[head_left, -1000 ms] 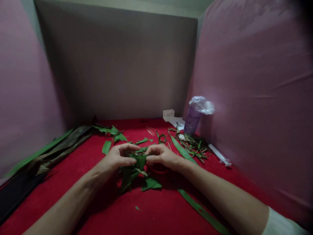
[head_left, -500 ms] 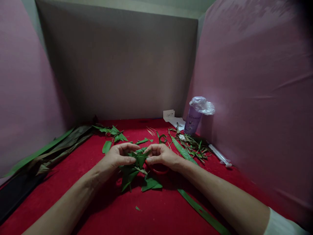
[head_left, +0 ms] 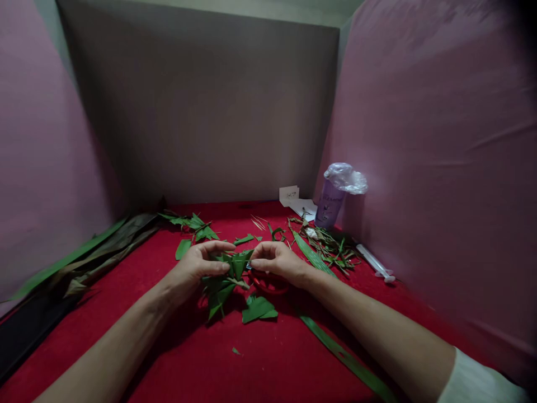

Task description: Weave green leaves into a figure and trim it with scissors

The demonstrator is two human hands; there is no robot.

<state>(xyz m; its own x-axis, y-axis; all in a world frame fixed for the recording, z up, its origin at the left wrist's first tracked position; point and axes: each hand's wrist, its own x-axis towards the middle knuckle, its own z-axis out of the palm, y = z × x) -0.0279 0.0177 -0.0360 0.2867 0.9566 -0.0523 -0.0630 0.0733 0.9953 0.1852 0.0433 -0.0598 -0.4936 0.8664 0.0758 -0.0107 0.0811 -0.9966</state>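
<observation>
My left hand (head_left: 205,262) holds a folded green leaf piece (head_left: 238,265) between its thumb and fingers, at the middle of the red cloth (head_left: 188,358). My right hand (head_left: 274,260) pinches at the right edge of that piece, with its thumb and fingertips together. Under my hands lies a twig with pointed leaves (head_left: 220,296). Just below my right hand are the red handles of scissors (head_left: 272,286). Cut leaf pieces (head_left: 259,309) rest on the cloth nearer to me.
A purple cup (head_left: 329,207) with plastic wrap stands at the back right, beside white cards (head_left: 289,195). Twigs (head_left: 331,246) and a syringe-like tube (head_left: 375,263) lie right. Long leaves (head_left: 96,252) lie left; a leaf strip (head_left: 344,355) lies front right. Walls enclose three sides.
My right hand has shifted slightly up and its fingertips have closed more at the leaf's edge. My left hand still holds the leaf piece. The whole view has shifted slightly.
</observation>
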